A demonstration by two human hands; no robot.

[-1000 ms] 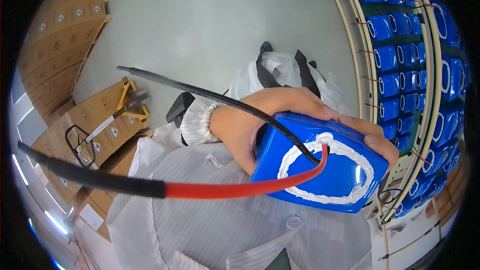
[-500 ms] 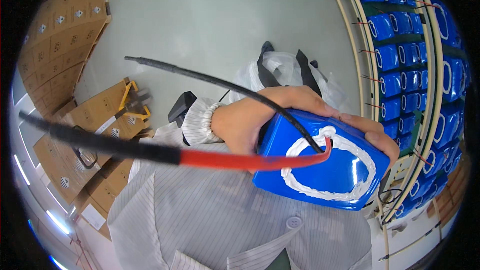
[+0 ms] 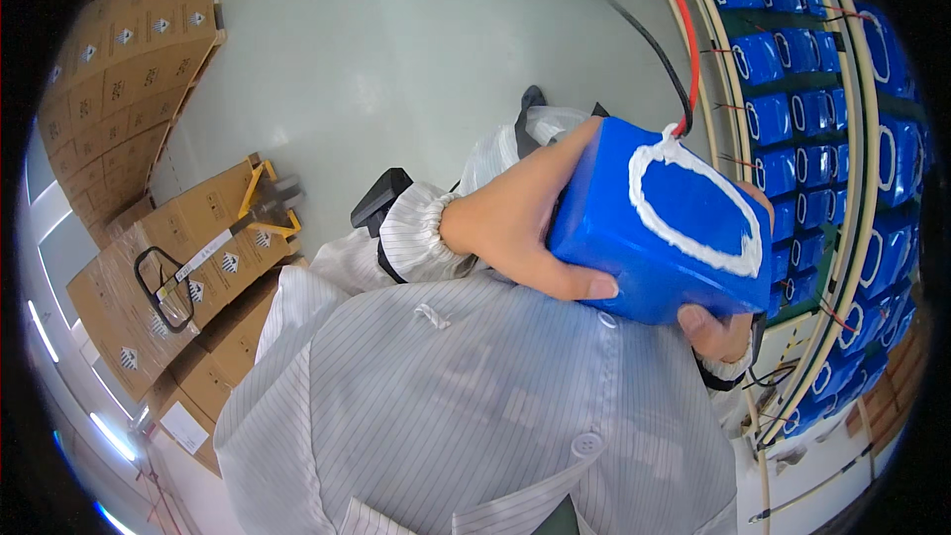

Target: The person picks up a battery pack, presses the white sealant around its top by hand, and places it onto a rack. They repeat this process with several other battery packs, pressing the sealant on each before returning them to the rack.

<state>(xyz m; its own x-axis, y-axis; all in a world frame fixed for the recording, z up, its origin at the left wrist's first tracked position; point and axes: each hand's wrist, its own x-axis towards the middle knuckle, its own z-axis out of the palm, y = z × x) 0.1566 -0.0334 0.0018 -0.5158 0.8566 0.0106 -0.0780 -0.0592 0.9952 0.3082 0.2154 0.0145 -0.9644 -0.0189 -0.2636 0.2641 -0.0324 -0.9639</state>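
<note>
— Up at chest height, head view: what's the person holding rn?

— Both hands are gripping a blue battery pack (image 3: pixel 662 228) w/ a white bead of sealant (image 3: pixel 693 200) ringing its top face. Left hand (image 3: pixel 515 223) is wrapping the pack's left side, thumb lying along the lower edge; right hand (image 3: pixel 721 327) is cupping it from underneath, only fingertips showing.

— Anything diff vs a sec ago?

— Yep. The red wire (image 3: pixel 682 30) and black wire (image 3: pixel 624 15) were sweeping across the lower left of the pic; now they're running up and away from the pack's top corner. The pack is also sitting higher and tilted, ringed face turned more toward the camera, closer to the rack (image 3: pixel 842 139). My read: it's being turned and brought toward the rack side, leads swinging clear.

— And the surroundings?

— Rack at right is carrying rows of similar blue packs (image 3: pixel 792 114) w/ white rings, thin wires trailing btwn them. Pale grey floor (image 3: pixel 396 59) is stretching behind. Stacked cardboard boxes (image 3: pixel 119 59) are lining the left, w/ a yellow pallet jack (image 3: pixel 265 200) just beside the nearer boxes. Person is wearing a striped white coat (image 3: pixel 475 396).
</note>
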